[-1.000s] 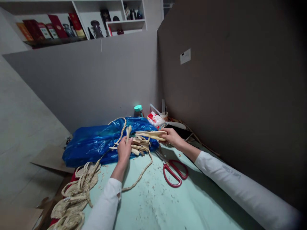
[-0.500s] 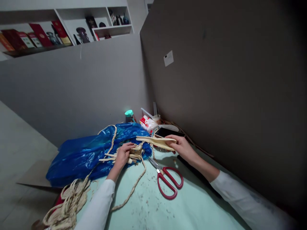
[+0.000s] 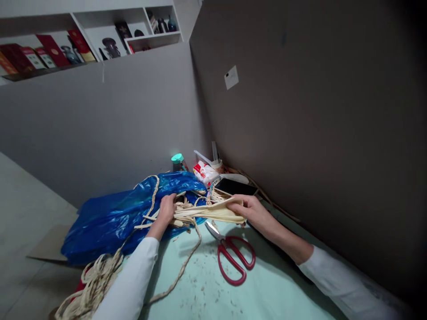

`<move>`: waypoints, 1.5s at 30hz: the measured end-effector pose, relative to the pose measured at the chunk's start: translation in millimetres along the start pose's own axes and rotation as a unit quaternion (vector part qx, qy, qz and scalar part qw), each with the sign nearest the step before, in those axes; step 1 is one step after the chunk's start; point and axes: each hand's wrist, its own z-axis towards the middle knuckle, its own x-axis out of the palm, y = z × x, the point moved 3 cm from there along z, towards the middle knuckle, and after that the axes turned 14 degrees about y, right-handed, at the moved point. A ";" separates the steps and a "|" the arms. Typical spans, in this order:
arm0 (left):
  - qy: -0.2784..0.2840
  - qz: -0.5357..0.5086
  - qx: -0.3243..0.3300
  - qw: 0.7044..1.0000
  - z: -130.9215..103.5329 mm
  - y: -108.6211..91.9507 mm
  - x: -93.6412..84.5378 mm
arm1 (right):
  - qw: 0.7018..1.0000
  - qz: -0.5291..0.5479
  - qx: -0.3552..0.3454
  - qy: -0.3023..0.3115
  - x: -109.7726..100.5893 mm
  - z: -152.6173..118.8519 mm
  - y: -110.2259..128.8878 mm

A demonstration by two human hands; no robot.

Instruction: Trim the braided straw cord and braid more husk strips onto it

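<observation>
A bundle of flat, pale straw-like strips [image 3: 211,212] stretches between my two hands at the mouth of a blue plastic bag [image 3: 106,218]. My right hand [image 3: 251,210] is closed on the wide right end, thumb and fingers pinching it. My left hand [image 3: 167,209] is closed around the narrower left end, its fingertips partly hidden among more strips. From under the bundle a braided cord [image 3: 187,262] runs down the table toward me. Just below lie scissors [image 3: 233,255] with red handles, blades slightly apart and pointing up-left.
Coiled braided cord [image 3: 96,280] lies at the lower left. Behind my hands are a phone [image 3: 236,186], a red-and-white packet [image 3: 205,174], a cup with tools [image 3: 217,166] and a jar with a turquoise lid [image 3: 178,161]. Dark partitions [image 3: 300,133] border the light-green tabletop [image 3: 207,293], which carries scattered bits.
My right hand has brought its strips lower, and they now lie across to my left hand as one wider bundle. My left hand has shifted slightly left and up.
</observation>
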 end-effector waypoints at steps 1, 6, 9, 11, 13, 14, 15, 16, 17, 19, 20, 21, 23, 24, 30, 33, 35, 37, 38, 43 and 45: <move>0.004 0.005 0.007 1.000 -5.3 -5.6 -7.2 | 1.000 -0.002 0.004 0.007 -0.6 0.6 -1.5; 0.008 -0.003 0.053 0.999 -49.5 -47.4 -53.9 | 0.996 -0.079 -0.018 0.048 -0.2 1.8 -6.3; 0.019 -0.041 0.077 0.996 -84.4 -86.2 -61.8 | 0.987 -0.139 -0.036 0.079 6.2 -0.7 -5.7; 0.084 -0.144 0.105 0.980 -105.2 -114.0 -48.8 | 0.982 -0.144 -0.052 0.108 12.9 -3.5 -3.4; 0.113 -0.166 0.109 0.974 -121.7 -136.2 -30.8 | 0.985 -0.109 -0.052 0.126 18.8 -6.5 -0.6; 0.113 -0.193 0.100 0.969 -127.8 -143.1 -22.5 | 0.987 -0.084 -0.046 0.128 20.8 -7.9 0.8; 0.106 -0.234 0.089 0.962 -132.6 -147.2 -15.7 | 0.990 -0.056 -0.036 0.128 22.0 -9.0 2.0; 0.098 -0.285 0.081 0.950 -136.4 -149.1 -10.4 | 0.991 -0.025 -0.025 0.125 22.7 -9.8 3.1; 0.090 -0.340 0.073 0.933 -139.2 -149.1 -6.8 | 0.992 0.011 -0.016 0.126 23.0 -10.5 4.0; 0.078 -0.435 0.064 0.895 -143.0 -146.1 -4.0 | 0.986 0.095 -0.002 0.138 23.2 -11.0 5.0; 0.075 -0.466 0.064 0.879 -144.3 -144.3 -3.9 | 0.981 0.132 -0.001 0.144 22.9 -11.0 5.3; 0.073 -0.485 0.066 0.869 -145.5 -142.7 -4.2 | 0.975 0.162 0.000 0.151 22.5 -11.0 5.4; 0.079 -0.501 0.081 0.858 -147.6 -141.0 -4.0 | 0.964 0.209 0.004 0.166 22.2 -11.0 4.6; 0.081 -0.504 0.088 0.855 -148.6 -140.5 -3.2 | 0.958 0.227 0.007 0.173 22.3 -11.0 3.7; 0.065 -0.436 0.121 0.890 -152.8 -139.0 5.1 | 0.950 0.263 0.016 0.164 22.7 -10.3 -2.9; 0.070 -0.425 0.105 0.897 -155.3 -139.5 9.3 | 0.955 0.257 0.011 0.147 22.1 -9.9 -4.4; 0.069 -0.434 0.076 0.895 -157.3 -139.8 11.8 | 0.955 0.256 0.009 0.147 23.3 -9.9 -5.5; 0.053 -0.423 0.061 0.902 -158.8 -140.9 12.9 | 0.954 0.258 0.007 0.151 25.8 -9.9 -6.9; 0.038 -0.417 0.058 0.906 -159.1 -141.4 12.9 | 0.954 0.259 0.006 0.152 27.4 -10.0 -7.7; -0.043 -0.406 0.035 0.912 -157.6 -136.0 12.9 | 0.968 0.207 0.008 0.143 33.6 -10.2 -11.5; -0.085 -0.380 0.025 0.921 -156.4 -129.4 10.3 | 0.976 0.180 0.002 0.124 32.7 -9.6 -13.4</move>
